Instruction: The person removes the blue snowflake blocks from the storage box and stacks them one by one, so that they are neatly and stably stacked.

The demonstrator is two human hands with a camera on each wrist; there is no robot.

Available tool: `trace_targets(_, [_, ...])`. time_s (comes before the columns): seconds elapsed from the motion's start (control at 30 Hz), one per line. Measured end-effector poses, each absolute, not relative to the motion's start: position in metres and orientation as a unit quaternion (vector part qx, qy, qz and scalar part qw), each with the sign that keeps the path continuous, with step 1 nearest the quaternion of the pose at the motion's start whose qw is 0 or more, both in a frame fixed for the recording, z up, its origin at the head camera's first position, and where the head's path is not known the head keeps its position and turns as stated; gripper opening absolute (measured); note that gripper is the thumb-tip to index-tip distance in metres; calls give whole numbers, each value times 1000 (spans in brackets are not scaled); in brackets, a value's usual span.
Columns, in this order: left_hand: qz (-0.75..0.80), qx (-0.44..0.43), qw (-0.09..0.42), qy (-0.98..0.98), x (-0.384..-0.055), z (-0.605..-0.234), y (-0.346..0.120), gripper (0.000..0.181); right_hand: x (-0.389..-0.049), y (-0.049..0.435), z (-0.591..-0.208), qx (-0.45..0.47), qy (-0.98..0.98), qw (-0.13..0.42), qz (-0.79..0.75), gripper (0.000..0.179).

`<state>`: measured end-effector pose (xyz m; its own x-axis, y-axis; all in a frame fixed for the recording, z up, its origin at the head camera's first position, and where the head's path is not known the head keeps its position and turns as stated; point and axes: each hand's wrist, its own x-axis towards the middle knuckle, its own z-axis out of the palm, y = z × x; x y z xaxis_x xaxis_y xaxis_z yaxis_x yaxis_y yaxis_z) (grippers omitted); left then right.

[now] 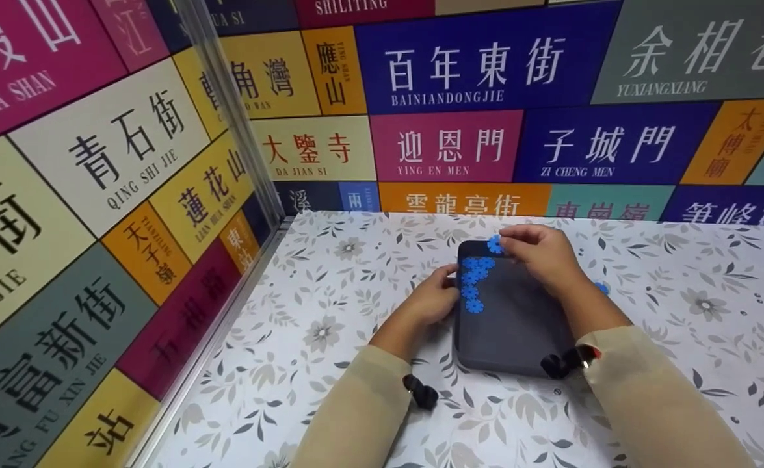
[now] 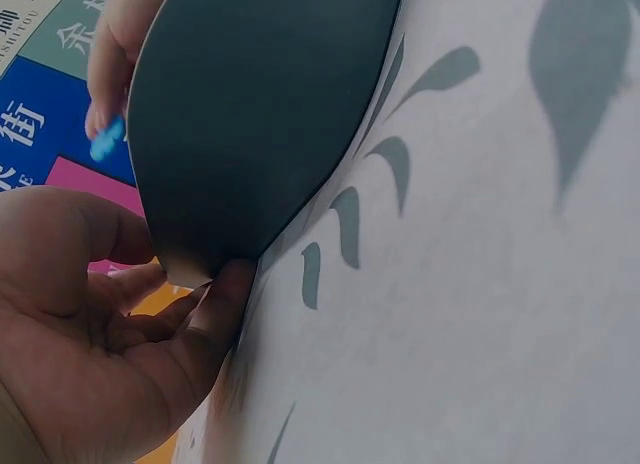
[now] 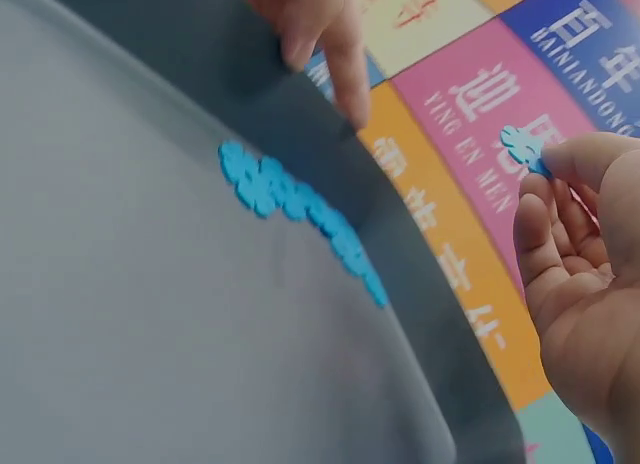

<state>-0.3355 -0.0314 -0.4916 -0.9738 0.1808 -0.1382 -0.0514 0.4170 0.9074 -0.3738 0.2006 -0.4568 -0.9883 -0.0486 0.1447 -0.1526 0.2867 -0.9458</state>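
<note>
A dark grey shallow tray (image 1: 515, 335) with rounded corners lies on the patterned table. Inside it, along the left wall towards the far left corner, several blue flower-shaped plastic discs (image 1: 471, 286) form a bent row, also visible as a blue chain (image 3: 295, 199) in the right wrist view. My left hand (image 1: 435, 298) grips the tray's left edge, thumb on the outer side and fingers towards the rim. Above the tray's far edge, my right hand (image 1: 544, 253) pinches a single blue disc (image 3: 522, 149) between thumb and fingertips.
Another bit of blue (image 1: 603, 287) shows beside my right forearm, mostly hidden by it. The table (image 1: 694, 364) has a white leaf-and-flower cover. Panels with coloured street-name signs (image 1: 447, 146) rise behind the table and along its left side.
</note>
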Motion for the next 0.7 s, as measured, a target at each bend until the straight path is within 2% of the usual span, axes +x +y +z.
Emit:
trace_targets(0.33, [540, 51, 109, 833, -334, -490, -34, 60, -341, 229, -450, 21, -783, 75, 617, 43])
trace_targets(0.57, [545, 56, 114, 829, -335, -492, -34, 62, -337, 265, -454, -22, -785, 65, 616, 46])
trace_targets(0.7, [549, 58, 116, 825, -335, -494, -34, 62, -334, 290, -459, -36, -761, 69, 644, 38])
